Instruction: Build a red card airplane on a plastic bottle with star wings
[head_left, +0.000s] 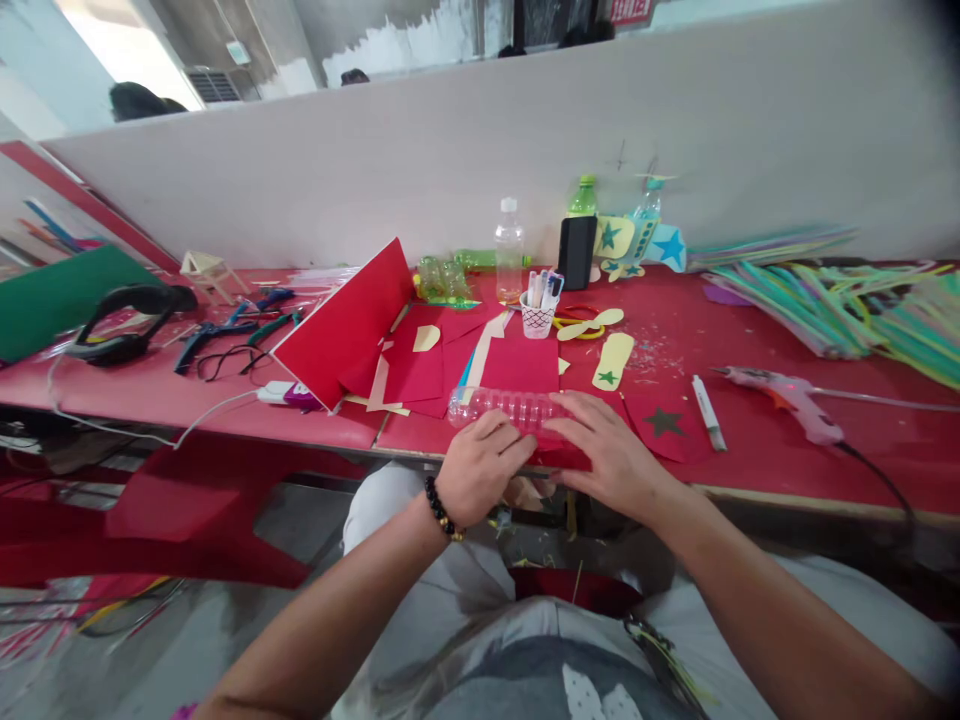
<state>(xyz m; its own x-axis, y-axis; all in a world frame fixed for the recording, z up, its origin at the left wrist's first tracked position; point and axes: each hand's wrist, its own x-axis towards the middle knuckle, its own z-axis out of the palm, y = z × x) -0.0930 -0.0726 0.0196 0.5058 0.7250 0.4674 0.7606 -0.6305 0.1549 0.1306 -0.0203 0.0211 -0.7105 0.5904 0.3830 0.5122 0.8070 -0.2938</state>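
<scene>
A clear ridged plastic bottle (501, 404) lies on its side near the front edge of the red table. My left hand (486, 465), with a dark beaded bracelet at the wrist, has its fingers curled against the near side of this bottle. Over the bottle's right end, my right hand (611, 455) has its fingers spaced along the top and its thumb lower down, hiding that end. Red paper (525, 362) lies just behind the bottle. Right of my right hand is a red sheet with a dark star (664, 421).
A white marker (709, 413) and a pink glue gun (787, 398) with a cord lie on the right. Behind stand a pen cup (538, 318), an upright clear bottle (509, 245) and a black phone (577, 252). A red board (349, 325) leans at left; pliers (217, 330) lie beyond.
</scene>
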